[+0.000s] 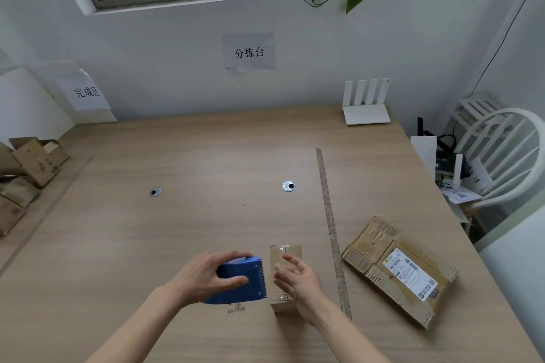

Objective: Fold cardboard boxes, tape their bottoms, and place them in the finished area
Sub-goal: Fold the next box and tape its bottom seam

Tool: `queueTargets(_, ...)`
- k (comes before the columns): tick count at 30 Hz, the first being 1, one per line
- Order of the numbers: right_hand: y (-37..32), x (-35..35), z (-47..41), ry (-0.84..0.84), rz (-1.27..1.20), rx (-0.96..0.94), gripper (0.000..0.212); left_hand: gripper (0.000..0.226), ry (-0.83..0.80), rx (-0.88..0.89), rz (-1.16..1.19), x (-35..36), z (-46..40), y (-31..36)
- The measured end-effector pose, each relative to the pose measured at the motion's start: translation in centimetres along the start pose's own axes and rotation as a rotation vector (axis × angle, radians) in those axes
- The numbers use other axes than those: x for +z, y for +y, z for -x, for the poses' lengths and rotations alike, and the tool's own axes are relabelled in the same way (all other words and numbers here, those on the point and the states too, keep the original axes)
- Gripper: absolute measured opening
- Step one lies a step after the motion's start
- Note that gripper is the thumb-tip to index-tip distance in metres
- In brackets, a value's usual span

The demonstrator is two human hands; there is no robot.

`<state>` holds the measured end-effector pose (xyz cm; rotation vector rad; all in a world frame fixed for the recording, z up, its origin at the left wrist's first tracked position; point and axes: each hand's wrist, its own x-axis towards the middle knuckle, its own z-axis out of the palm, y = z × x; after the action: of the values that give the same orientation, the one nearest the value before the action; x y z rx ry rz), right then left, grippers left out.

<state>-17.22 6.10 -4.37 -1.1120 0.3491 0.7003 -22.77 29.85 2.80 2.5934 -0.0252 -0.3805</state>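
A small folded cardboard box (285,256) stands on the wooden table (177,230) near the front, with clear tape along its top. My left hand (203,277) grips a blue tape dispenser (244,281) just left of the box, its toothed blade facing the box. Over the box's near right side hovers my right hand (298,277), fingers loosely spread and holding nothing. Flattened cardboard boxes (398,268), one with a white shipping label, lie to the right.
A long thin strip (331,224) lies on the table between the box and the flat stack. Finished boxes (26,174) are piled at the far left under a paper sign. A white router (365,103) stands at the back right; a white chair (501,156) is beyond the table.
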Motion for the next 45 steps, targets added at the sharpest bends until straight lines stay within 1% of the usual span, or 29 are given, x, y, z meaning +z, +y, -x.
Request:
queueTargets(2, 0.0, -1.6, 0.0, 0.055, 0.139, -0.039, 0.033, 0.049, 0.007, -0.016, -0.017, 0.3, 0.0, -0.1)
queueTargets(4, 0.0, -3.3, 0.2, 0.05, 0.263, -0.03, 0.028, 0.047, 0.0, -0.036, -0.006, 0.9, 0.0, -0.5)
queueTargets(7, 0.1, -4.6, 0.6, -0.01, 0.297, -0.004, 0.03, 0.046, -0.025, -0.057, 0.05, 2.0, 0.1, -0.7)
queueTargets(10, 0.1, -5.5, 0.6, 0.007, 0.392, -0.056, 0.033, 0.044, -0.04, -0.058, 0.071, 2.7, -0.1, -0.6)
queueTargets(13, 0.1, -6.0, 0.3, 0.032, 0.497, -0.064, 0.031, 0.045, -0.05, -0.057, 0.04, 3.2, -0.3, -0.4)
queueTargets(17, -0.1, -6.8, -0.5, 0.073, 0.473, -0.063, 0.023, 0.049, -0.063, -0.064, -0.065, 4.0, -0.7, -0.2)
queueTargets(21, 0.5, -8.4, -0.5, 0.204, 0.528, -0.097, 0.02, 0.058, -0.084, -0.1, -0.18, 4.8, -0.9, -1.0)
queueTargets(26, 1.4, -8.6, -0.7, 0.26, 0.569, -0.126, 0.02, 0.059, -0.099, -0.136, -0.202, 5.8, -1.2, -1.8)
queueTargets(35, 2.4, -8.9, -1.5, 0.295, 0.521, -0.106, 0.018, 0.059, -0.119, -0.13, -0.245, 6.5, -2.8, -2.4)
queueTargets(38, 3.3, -9.0, -2.2, 0.318, 0.481, -0.096, 0.019, 0.058, -0.101, -0.137, -0.271, 6.9, -3.4, -2.5)
queueTargets(41, 4.1, -8.5, -2.7, 0.316, 0.464, -0.057, 0.022, 0.056, -0.096, -0.145, -0.296, 7.8, -3.8, -2.6)
queueTargets(43, 4.5, -7.8, -2.7, 0.315, 0.475, -0.021, 0.03, 0.056, -0.09, -0.148, -0.292, 8.3, -3.9, -2.6)
queueTargets(45, 4.8, -7.7, -2.8, 0.364, 0.644, 0.004, 0.042, 0.056, -0.096, -0.15, -0.288, 8.5, -4.1, -2.6)
